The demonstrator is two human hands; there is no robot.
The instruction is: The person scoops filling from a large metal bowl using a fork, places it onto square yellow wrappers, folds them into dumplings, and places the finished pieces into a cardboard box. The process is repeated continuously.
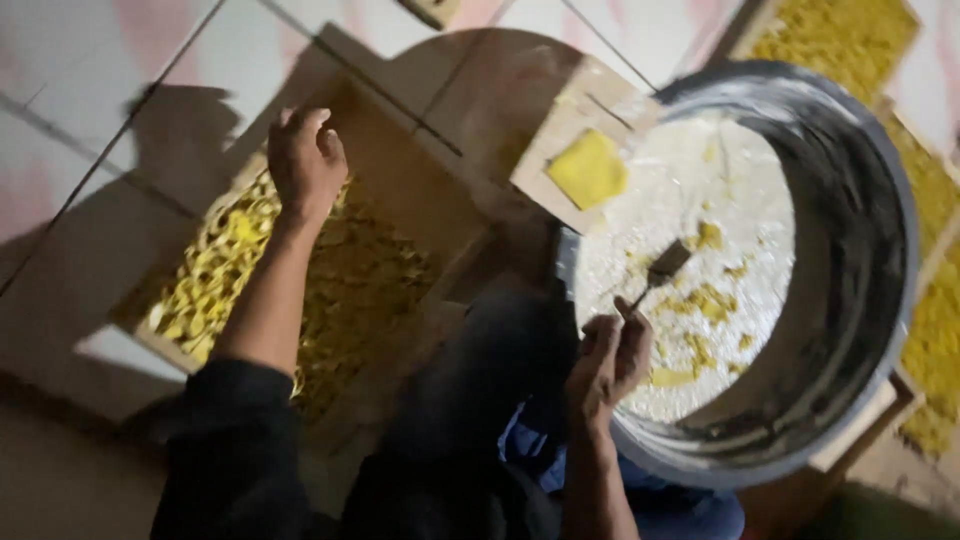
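right hand [608,358]: its grip on the thin tool [655,275] is blurred; finger positions unclear.
left hand [305,160]: palm faces down, so whatever it touches on the wooden tray [400,180] is hidden.
metal basin [860,250]: near rim hidden behind the person's knee.
yellow trays [850,35]: cut off at the top and right edges.
yellow pieces [215,270]: too blurred to tell shape.

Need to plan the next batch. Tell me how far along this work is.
Done: one tray on the floor is covered with yellow shaped pieces, and the left hand rests at its far edge. In hand: the right hand holds a small scraper inside the floured basin. Left: yellow scraps lie in the flour; a yellow sheet sits on a board.
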